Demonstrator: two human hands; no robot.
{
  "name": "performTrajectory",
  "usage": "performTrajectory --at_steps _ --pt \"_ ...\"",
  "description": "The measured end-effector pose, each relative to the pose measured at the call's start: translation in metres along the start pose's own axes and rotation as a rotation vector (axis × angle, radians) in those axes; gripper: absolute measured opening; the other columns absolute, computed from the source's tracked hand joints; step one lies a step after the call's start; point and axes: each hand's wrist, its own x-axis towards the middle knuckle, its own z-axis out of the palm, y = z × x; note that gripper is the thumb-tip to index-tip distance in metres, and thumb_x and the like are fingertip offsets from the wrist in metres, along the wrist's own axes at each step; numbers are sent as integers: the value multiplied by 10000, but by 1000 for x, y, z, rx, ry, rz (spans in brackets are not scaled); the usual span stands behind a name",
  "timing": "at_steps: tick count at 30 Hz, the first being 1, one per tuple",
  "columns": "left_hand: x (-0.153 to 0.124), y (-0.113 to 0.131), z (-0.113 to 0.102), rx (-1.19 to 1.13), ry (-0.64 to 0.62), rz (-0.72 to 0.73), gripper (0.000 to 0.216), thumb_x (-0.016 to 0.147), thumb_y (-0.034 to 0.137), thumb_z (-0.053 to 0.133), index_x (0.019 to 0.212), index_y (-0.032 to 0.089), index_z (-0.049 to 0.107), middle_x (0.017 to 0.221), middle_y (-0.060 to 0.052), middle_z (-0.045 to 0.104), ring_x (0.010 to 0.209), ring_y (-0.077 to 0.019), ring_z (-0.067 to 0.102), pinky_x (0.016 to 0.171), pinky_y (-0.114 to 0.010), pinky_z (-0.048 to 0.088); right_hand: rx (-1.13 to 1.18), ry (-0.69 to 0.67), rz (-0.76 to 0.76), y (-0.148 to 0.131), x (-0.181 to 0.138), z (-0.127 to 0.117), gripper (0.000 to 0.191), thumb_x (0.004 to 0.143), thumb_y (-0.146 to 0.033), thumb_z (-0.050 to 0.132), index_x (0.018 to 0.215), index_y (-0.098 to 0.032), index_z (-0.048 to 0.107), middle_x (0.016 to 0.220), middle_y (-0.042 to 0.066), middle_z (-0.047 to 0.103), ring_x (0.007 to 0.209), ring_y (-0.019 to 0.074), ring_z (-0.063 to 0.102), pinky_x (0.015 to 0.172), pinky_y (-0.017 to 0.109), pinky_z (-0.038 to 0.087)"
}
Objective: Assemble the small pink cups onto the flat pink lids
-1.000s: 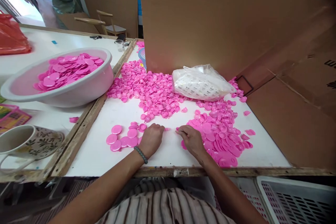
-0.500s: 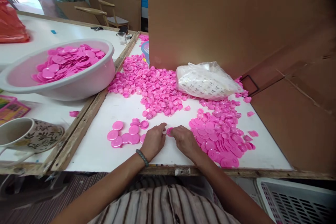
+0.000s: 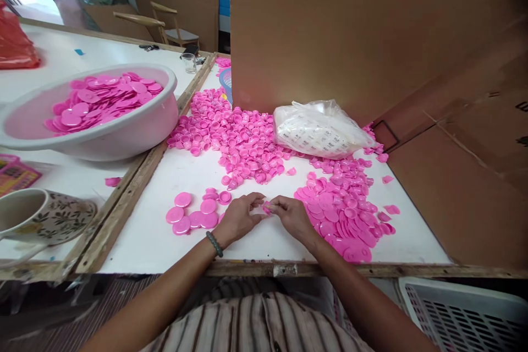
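Observation:
Between my hands is a small pink plastic piece (image 3: 266, 208), probably a toy cup, tipped on its side just above the white tabletop. My right hand (image 3: 292, 218) pinches it between thumb and fingertips. My left hand (image 3: 240, 216) has its thumb and fingers apart around the piece's other side; whether they touch it I cannot tell. Several pink discs (image 3: 208, 205) lie to the left of my left hand, with a small pink cup (image 3: 225, 197) near them. Beside my right hand spreads a heap of pink discs (image 3: 330, 213) mixed with small cups.
Small pink cups (image 3: 247, 140) are piled farther back, next to a clear plastic bag (image 3: 317, 135) of white printed packets. Tall cardboard (image 3: 330, 27) walls the back and right. A wide basin (image 3: 136, 140) of pink discs and a patterned mug (image 3: 68, 217) stand left.
The pink piece has turned from lying flat to tipped on its side in my right fingers. My left thumb and fingers have spread apart. The view has shifted slightly.

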Motion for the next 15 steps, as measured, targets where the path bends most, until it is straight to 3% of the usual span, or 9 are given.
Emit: performTrajectory --at_steps 3,5,10,12,15 --pt "2 3 -6 -54 -41 -72 245 700 260 610 925 167 579 781 -16 666 714 -143 609 635 -231 453 318 -18 263 -2 1 6 167 786 -331 525 805 -166 545 596 -20 564 540 121 529 514 235 422" --pt "6 4 -7 -45 -27 -160 175 688 260 618 825 157 581 673 -5 650 618 -135 598 561 -219 434 293 -17 264 -3 0 7 175 799 -334 503 828 -169 555 623 -14 571 540 118 526 495 229 417" --pt "20 4 -7 -95 -74 -385 138 661 223 634 738 147 547 505 8 599 484 -125 574 461 -198 405 -133 -85 -174 -5 -4 -1 246 831 -286 517 1059 -226 587 990 59 596 850 165 550 697 287 447" --pt "24 2 -8 -100 -94 -434 155 640 205 648 734 145 541 526 -1 619 496 -129 592 472 -199 426 -283 -140 -285 -4 -3 -2 241 817 -243 550 1052 -240 599 961 58 599 877 176 532 721 297 441" --pt "28 -3 -8 -126 -106 -476 171 628 198 655 737 138 538 552 -12 637 506 -135 611 488 -206 457 -398 -180 -312 -2 3 -1 179 810 -178 550 958 -236 631 810 34 591 811 167 523 663 272 442"
